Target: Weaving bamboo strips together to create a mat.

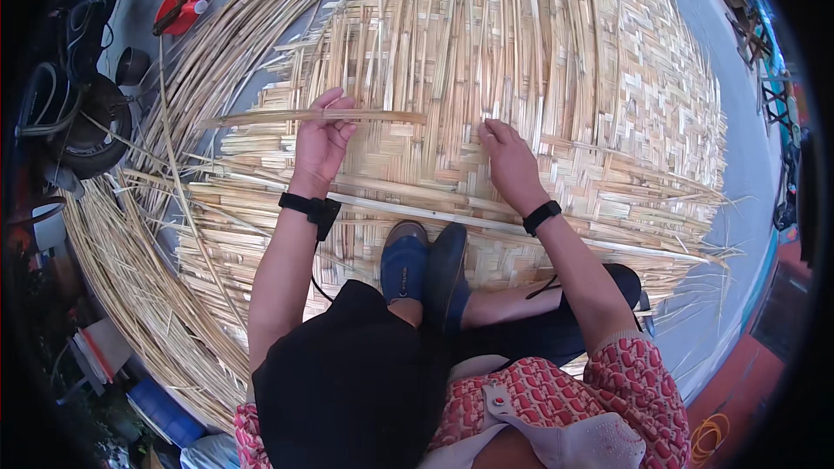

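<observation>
A large mat point(647, 113) woven from pale, flattened reed strips spreads under me. My left hand point(323, 143) is closed, palm partly up, pinching a flat reed strip point(382, 116) that lies crosswise between thumb and fingers. The strip reaches left past the hand and ends near the mat's middle. To the right of that end, my right hand point(512, 161) rests at the weave with its fingers stretched forward and no strip visible in them. Long lengthwise reed strips point(473, 52) run away from me between and beyond the hands.
Bundles of long loose reeds point(156, 295) curve along the left side. A red container point(180, 7) stands at the far left, above a black tire point(97, 130). My blue shoes point(406, 265) press on the mat, close to a long pale crosswise strip point(382, 201).
</observation>
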### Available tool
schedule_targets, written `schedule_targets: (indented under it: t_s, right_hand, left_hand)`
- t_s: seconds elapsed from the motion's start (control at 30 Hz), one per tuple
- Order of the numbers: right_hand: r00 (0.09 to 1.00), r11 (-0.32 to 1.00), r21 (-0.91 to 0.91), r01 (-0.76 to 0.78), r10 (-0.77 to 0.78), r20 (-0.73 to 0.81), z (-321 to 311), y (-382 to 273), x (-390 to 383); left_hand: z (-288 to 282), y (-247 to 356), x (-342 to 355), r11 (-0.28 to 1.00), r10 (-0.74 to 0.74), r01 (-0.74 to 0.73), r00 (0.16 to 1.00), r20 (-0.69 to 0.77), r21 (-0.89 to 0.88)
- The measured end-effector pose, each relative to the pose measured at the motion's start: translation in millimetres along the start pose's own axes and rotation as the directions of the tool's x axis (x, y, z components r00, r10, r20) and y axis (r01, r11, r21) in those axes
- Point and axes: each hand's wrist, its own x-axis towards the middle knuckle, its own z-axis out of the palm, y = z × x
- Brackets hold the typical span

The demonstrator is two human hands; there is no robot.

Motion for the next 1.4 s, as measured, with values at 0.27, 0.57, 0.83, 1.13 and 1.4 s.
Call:
schedule_targets:
  t_s: [0.27, 0.57, 0.83, 1.13, 1.4]
  right_hand:
    - [0.955, 0.784, 0.591, -0.191, 0.009, 0.297, 38.7, -55.7, 91.8]
    - [0.94, 0.764, 0.644, 0.025, -0.238, 0.246, 7.8, -41.4, 82.7]
    - [0.83, 0.432, 0.727, -0.534, 0.431, 0.354, 55.0, -55.5, 86.1]
    - [0.912, 0.8, 0.489, -0.347, 0.166, 0.375, 52.3, -60.8, 103.8]
    - [0.923, 0.544, 0.746, -0.384, 0.223, 0.313, 61.0, -44.4, 118.8]
  left_hand:
    - [32.1, -2.0, 97.2, -0.096, -0.036, -0.225, 0.974, 0.222, 0.97]
    - [80.3, -1.7, 71.7, 0.337, -0.212, 0.037, 0.977, 0.037, 0.941]
    - [34.7, -12.0, 70.5, 0.66, -0.197, -0.126, 0.923, 0.332, 0.741]
    - [24.1, 9.1, 39.7, 0.74, -0.262, -0.076, 0.883, 0.39, 0.668]
    - [-23.5, -28.8, -2.6, 0.837, 0.224, -0.211, 0.974, 0.036, 0.506]
